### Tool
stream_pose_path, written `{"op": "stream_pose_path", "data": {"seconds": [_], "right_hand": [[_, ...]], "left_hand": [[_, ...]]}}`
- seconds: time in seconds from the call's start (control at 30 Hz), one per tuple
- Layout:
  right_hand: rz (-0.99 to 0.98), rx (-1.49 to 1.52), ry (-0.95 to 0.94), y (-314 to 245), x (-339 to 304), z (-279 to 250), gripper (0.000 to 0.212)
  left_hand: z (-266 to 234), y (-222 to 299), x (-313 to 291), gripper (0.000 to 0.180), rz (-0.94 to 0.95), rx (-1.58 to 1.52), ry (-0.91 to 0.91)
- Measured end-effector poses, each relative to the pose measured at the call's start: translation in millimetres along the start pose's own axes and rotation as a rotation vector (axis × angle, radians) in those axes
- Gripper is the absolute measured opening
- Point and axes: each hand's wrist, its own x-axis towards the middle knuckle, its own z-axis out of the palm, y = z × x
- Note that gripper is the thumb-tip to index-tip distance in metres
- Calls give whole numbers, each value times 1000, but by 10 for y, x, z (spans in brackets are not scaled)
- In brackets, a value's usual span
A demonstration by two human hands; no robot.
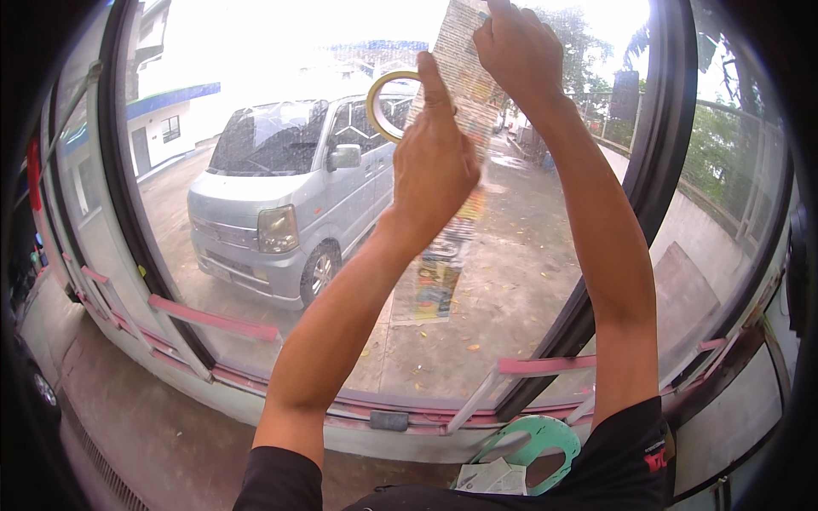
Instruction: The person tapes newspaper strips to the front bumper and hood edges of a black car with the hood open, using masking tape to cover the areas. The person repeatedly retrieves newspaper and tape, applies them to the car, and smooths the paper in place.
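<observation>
A long strip of newspaper hangs against the large glass window, its lower end reaching below my left hand. That hand is raised in front of the strip with one finger stretched upward and the others curled. A yellowish roll of tape sticks out at its left side, partly hidden behind the fingers; the hand appears to grip it. Higher up, my right hand is closed at the strip's upper right edge, fingertips curled onto the paper. The strip's top runs out of view.
Dark frame posts and pinkish ledge bars edge the glass. Below stands a green plastic chair with papers on it. Outside the window is a parked silver van.
</observation>
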Motion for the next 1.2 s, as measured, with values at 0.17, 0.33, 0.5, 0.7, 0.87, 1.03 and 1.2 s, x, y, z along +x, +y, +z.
{"op": "stream_pose_path", "data": {"seconds": [0.17,0.33,0.5,0.7,0.87,1.03,1.2], "right_hand": [[-28,16,89,-73,-8,-366,34],[-52,735,-392,-107,-445,-527,44],[-55,721,-459,-52,-418,-503,24],[230,749,-464,-262,-184,-339,21],[332,403,-419,-127,344,11,40],[26,-47,-98,351,443,749,19],[43,12,-29,237,475,760,23]], "left_hand": [[164,-215,26,98,-117,-53,2],[143,-141,59,97,-114,-69,1],[138,-178,144,99,-84,-57,5],[139,-184,43,100,-57,292,-33],[-9,-408,-496,98,-132,320,-34],[-76,-330,-698,91,-245,378,-180],[-134,-389,-602,89,-272,408,-215]]}}
